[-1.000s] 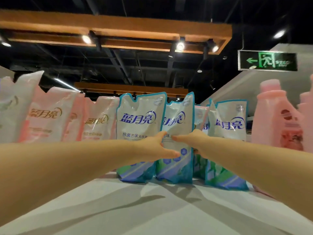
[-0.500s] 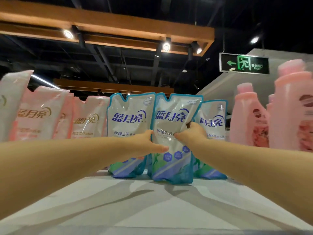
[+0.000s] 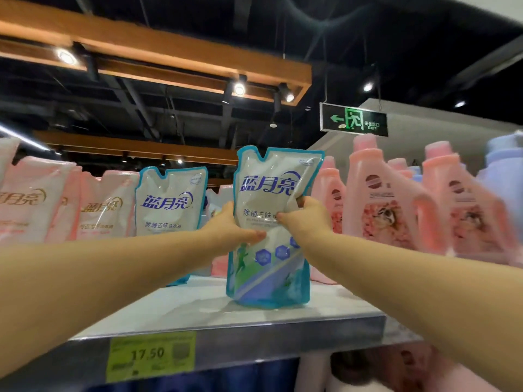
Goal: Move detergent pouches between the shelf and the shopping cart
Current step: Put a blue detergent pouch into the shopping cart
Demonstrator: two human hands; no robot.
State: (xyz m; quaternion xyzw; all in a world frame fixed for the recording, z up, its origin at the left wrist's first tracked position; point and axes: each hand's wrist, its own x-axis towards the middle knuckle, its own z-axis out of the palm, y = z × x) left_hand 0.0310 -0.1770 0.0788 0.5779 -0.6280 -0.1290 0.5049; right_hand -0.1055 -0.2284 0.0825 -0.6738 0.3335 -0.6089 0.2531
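Both hands grasp one blue-and-white detergent pouch near the front of the grey shelf: the left hand clasps its left edge, fingers hidden behind it and the thumb across the front, while the right hand pinches the creased right side. Whether the pouch's base rests on the shelf or hangs just above it is hard to tell. A second blue pouch stands farther back to the left, its lower part hidden by the left forearm. Pink pouches line the left side, blurred and cut off at the edge; pink bottles crowd the right. A green price tag on the shelf's front edge reads 17.50; its smaller print is illegible. No shopping cart is in view.
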